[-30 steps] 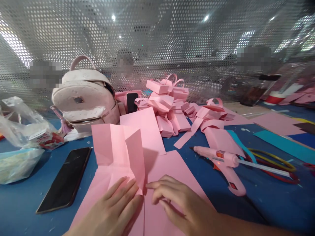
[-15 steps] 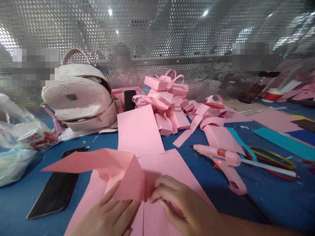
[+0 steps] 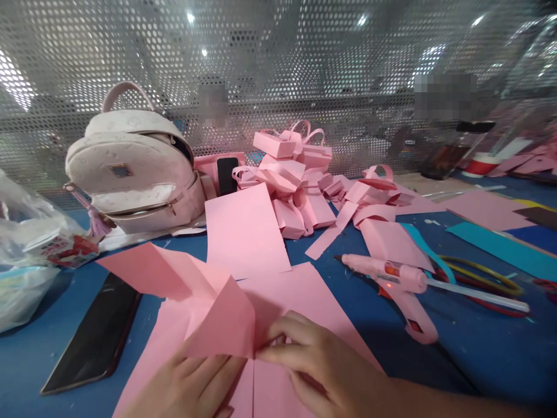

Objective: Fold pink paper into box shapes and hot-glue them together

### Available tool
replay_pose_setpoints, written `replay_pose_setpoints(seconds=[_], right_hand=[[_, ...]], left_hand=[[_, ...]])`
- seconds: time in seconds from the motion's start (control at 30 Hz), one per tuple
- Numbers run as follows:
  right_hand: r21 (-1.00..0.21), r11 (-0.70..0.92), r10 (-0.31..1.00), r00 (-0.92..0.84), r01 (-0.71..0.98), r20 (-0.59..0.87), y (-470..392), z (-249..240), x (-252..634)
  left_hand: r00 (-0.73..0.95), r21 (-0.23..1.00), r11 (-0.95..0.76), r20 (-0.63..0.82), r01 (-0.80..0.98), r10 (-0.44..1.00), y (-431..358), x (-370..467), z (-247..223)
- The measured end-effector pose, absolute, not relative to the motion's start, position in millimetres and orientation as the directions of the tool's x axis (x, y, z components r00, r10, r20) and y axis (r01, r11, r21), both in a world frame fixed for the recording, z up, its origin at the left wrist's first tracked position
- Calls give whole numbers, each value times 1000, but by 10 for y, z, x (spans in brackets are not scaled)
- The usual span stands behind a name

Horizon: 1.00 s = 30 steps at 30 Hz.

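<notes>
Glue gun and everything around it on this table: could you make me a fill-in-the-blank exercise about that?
The glue gun has a ____ body.
The bare surface of the table is ____.
The backpack stands to the ____ of the pile of paper boxes.
The left hand is at the folded paper, while the glue gun lies nearer the ____ hand.

Missing words, in order: pink; blue; left; right.
</notes>
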State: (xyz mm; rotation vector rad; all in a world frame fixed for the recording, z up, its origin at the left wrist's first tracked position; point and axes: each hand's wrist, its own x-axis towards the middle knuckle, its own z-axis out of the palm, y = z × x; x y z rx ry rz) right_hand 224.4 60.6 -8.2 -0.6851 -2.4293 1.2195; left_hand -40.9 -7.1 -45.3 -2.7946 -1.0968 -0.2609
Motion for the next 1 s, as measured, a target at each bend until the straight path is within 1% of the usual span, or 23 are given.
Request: replay_pose_setpoints(seconds=[0.13, 0.27, 0.47, 0.53, 0.63, 0.7, 0.87, 0.9, 1.0], right_hand=[[-819, 529, 536, -836, 223, 119, 616, -105, 2266], [-801, 559, 535, -831, 213, 152, 595, -145, 2304], [-787, 584, 536, -822, 197, 192, 550, -166, 2326], [-791, 583, 531, -824, 185, 199, 538, -148, 2320], [-787, 590, 525, -826, 180, 206, 520, -128, 2310], [-778, 598, 526, -826, 190, 202, 511, -134, 2300], [-769, 605, 531, -824, 206, 196, 507, -176, 2270], [-769, 605, 530, -825, 206, 196, 506, -180, 2267], [-762, 611, 533, -823, 213, 197, 497, -183, 2268]], left_hand=[[716, -47, -722, 192, 690, 671, -57, -400, -406], [715, -25, -731, 235, 682, 658, -30, -342, -318], [712, -40, -729, 260, 683, 652, -7, -224, -117], [713, -19, -737, 273, 676, 646, 1, -198, -63], [717, 35, -747, 253, 664, 650, -1, -198, -22], [716, 35, -743, 242, 668, 655, -16, -222, -11], [751, -70, -763, 258, 642, 608, -81, -264, -38], [746, -99, -755, 282, 648, 603, -99, -261, -69], [711, -198, -709, 427, 677, 559, -162, -240, -210]])
